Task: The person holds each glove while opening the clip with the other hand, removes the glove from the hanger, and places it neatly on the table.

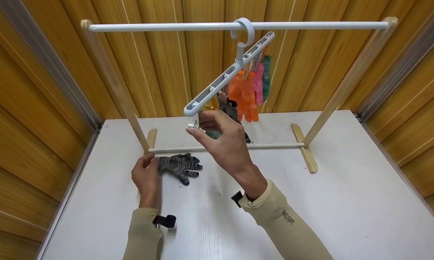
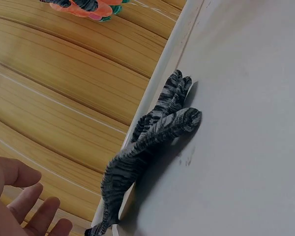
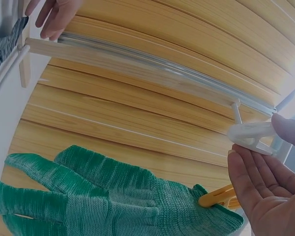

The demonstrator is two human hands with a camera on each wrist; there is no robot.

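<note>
My right hand (image 1: 227,144) pinches a white clothes peg (image 1: 194,124) between thumb and fingers, under the near end of a grey hanger (image 1: 217,88). In the right wrist view the white peg (image 3: 253,135) lies over the fingertips, beneath the thumb. On the white table, a grey-and-black striped knit glove (image 1: 180,166) lies with its fingers pointing right. Beside its cuff is my left hand (image 1: 146,177), close to the foot of the left post. The left wrist view shows that hand's fingers (image 2: 42,216) loosely bent, apart from the glove (image 2: 137,147), holding nothing.
The hanger hooks over the white top bar (image 1: 159,27) of a wooden rack. From it hang an orange glove (image 1: 243,95), a pink glove (image 1: 259,85) and more gloves. A green glove (image 3: 118,201) hangs from a yellow peg (image 3: 216,196) near the right hand.
</note>
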